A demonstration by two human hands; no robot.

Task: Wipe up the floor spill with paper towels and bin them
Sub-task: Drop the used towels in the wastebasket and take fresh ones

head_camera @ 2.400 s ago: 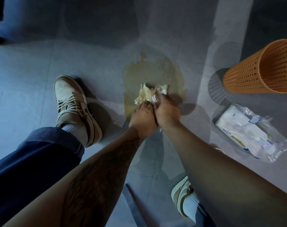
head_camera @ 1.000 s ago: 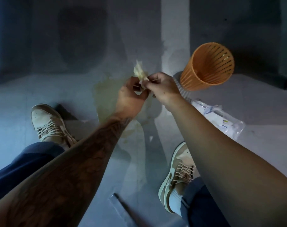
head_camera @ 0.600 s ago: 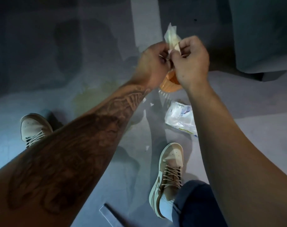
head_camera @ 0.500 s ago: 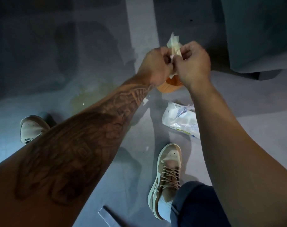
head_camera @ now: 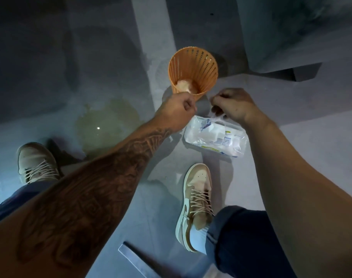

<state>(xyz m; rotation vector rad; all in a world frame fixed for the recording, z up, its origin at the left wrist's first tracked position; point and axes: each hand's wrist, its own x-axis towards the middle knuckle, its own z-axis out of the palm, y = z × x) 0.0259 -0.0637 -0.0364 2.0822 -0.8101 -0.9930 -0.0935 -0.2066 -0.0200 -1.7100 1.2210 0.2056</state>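
From my seat at the feed I see both arms stretched out over a grey floor (head_camera: 50, 109) in dim light. The left hand (head_camera: 176, 111) is curled into a loose fist, hanging just in front of the orange slatted bin (head_camera: 193, 71); I cannot see anything in it. The right hand (head_camera: 231, 107) is also curled, its fingertips (head_camera: 216, 111) pinched at the top edge of the clear plastic paper towel pack (head_camera: 215, 139), which lies on the floor just right of the bin; whether they truly grip the wrapper I cannot tell. The bin stands upright and a crumpled wad of paper towel (head_camera: 184, 86) sits at its bottom. The spill (head_camera: 106, 125), a yellowish puddle, lies on the floor left of the bin, partly behind the tattooed left forearm. One tan sneaker (head_camera: 36, 163) stands by the puddle, the other (head_camera: 197, 199) below the pack.
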